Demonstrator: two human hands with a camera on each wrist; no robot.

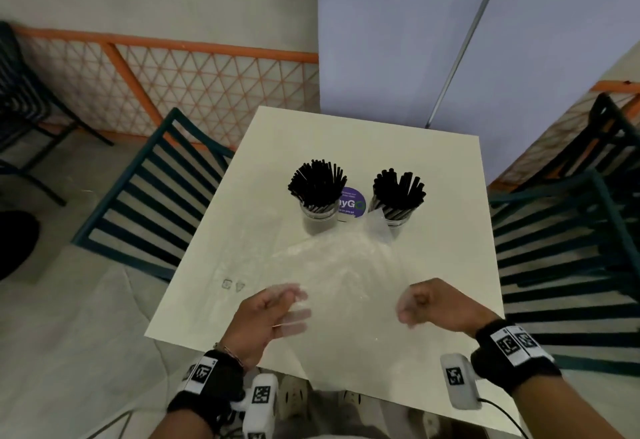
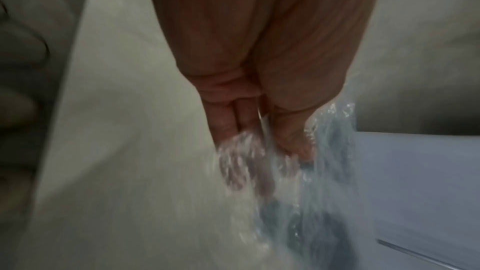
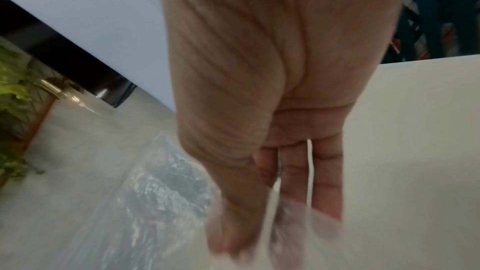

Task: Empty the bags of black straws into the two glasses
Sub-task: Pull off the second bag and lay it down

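Tabletop [image 1: 214, 265]: lying pale, smooth, square.
Left hand [image 1: 265, 317]: grip pinching the clear crinkled bag [image 1: 339, 258].
Right hand [image 1: 433, 305]: grip curling on the bag's other edge.
Black straws [image 1: 317, 184]: standing in both glasses [image 1: 318, 211].

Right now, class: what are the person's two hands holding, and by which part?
Both the left hand and right hand hold one clear plastic bag, pinching its near edge at opposite ends.

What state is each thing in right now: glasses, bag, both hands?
Left glass: upright, full of black straws.
Right glass: upright, full of black straws.
Clear bag: empty, held stretched above the table.
Left hand: fingers inside the bag's mouth.
Right hand: grips the bag's other edge.
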